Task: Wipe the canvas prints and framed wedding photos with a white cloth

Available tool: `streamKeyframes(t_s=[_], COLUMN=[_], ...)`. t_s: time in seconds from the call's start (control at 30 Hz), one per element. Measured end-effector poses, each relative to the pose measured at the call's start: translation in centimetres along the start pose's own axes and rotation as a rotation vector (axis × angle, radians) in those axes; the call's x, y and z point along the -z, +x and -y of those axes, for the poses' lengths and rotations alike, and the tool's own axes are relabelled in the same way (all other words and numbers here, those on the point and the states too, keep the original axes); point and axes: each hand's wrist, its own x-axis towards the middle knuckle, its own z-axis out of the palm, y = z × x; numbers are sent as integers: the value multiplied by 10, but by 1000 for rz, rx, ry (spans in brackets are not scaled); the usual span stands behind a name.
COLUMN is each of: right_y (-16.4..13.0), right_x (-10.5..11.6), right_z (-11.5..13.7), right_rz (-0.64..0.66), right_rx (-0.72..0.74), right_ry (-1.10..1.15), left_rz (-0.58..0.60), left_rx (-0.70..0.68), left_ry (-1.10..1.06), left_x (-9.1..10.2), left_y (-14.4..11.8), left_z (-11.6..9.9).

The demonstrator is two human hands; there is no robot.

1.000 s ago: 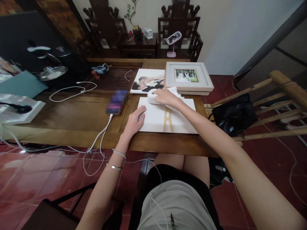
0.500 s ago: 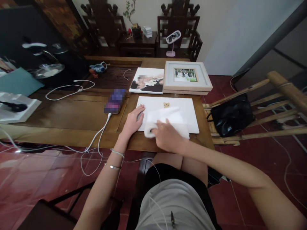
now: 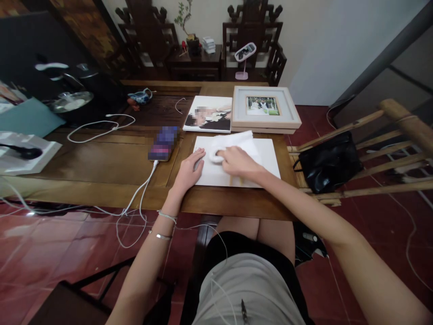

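A white board [image 3: 269,155] lies flat on the table near its front edge. My left hand [image 3: 189,172] rests at the board's left side, fingers stretched out over that edge. In my right hand [image 3: 239,161] is a folded white cloth [image 3: 246,141], pressed against the upper part of the board. The fingers curl into the cloth, so their tips are partly hidden. Tan streaks show on the board just below the right hand; what they are I cannot make out.
Behind the board lie a photo panel [image 3: 206,118] and a framed picture [image 3: 293,118]. To the left, a phone [image 3: 164,143] is plugged into a white cable [image 3: 146,186]. A black bag [image 3: 328,162] sits on a bamboo chair [image 3: 363,122] at the right.
My right hand and the cloth have moved away from me, from the board's front edge to its far part, covering the small gold piece. The left hand has stayed put.
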Motion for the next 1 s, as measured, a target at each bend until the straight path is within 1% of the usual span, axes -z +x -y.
streamKeyframes(t_s=[0.1, 0.17, 0.23, 0.3, 0.4, 0.53, 0.57, 0.67, 0.73, 0.8, 0.87, 1.0], right_y=[34, 50, 59, 59, 42, -9, -23, -62, -77, -80, -73, -35], right_x=[13, 20, 24, 24, 16, -6, -12, -24, -25, -21, -12, 1], right_z=[-21, -29, -32, -29, -13, 19, 28, 47, 54, 55, 51, 27], right_rz=[-5, 9, 9, -4, -16, 23, -17, -12, 14, 49, 90, 75], right_rx=[26, 13, -8, -18, -12, 24, 55, 213, 275, 285, 245, 86], right_ry=[21, 22, 26, 21, 5, -44, -69, -70, -48, -26, -4, 9], left_rz=[1, 5, 7, 8, 7, 16, 20, 22, 27, 34, 38, 34], left_rx=[4, 6, 7, 5, 2, -3, 0, 10, 14, 22, 28, 34], left_ry=[-5, -4, -2, 3, 15, 14, 13, 7, 0, -5, -11, -53], left_x=[1, 1, 1, 1, 1, 1, 1, 2, 3, 4, 4, 4], left_y=[0, 0, 0, 0, 0, 0, 0, 0, 0, 0, 0, 1], left_z=[-1, -1, -1, -1, 0, 0, 0, -2, -3, -4, -4, 0])
